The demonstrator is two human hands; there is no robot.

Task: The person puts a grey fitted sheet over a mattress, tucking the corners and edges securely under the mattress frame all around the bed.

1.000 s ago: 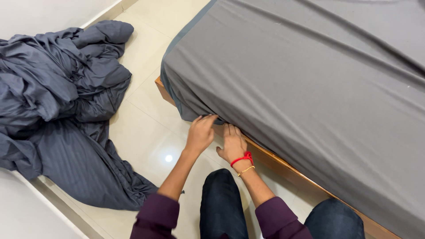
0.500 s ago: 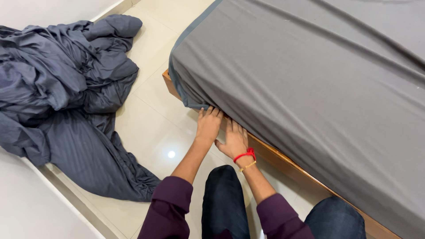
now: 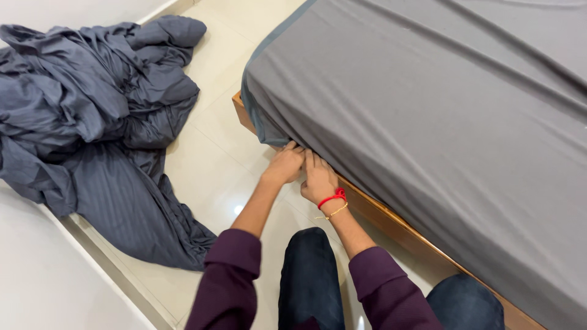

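No packages, labels, signs or screens are showing anywhere in this view

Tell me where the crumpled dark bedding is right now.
In the head view the crumpled dark bedding lies heaped on the tiled floor at the left, apart from the bed frame.
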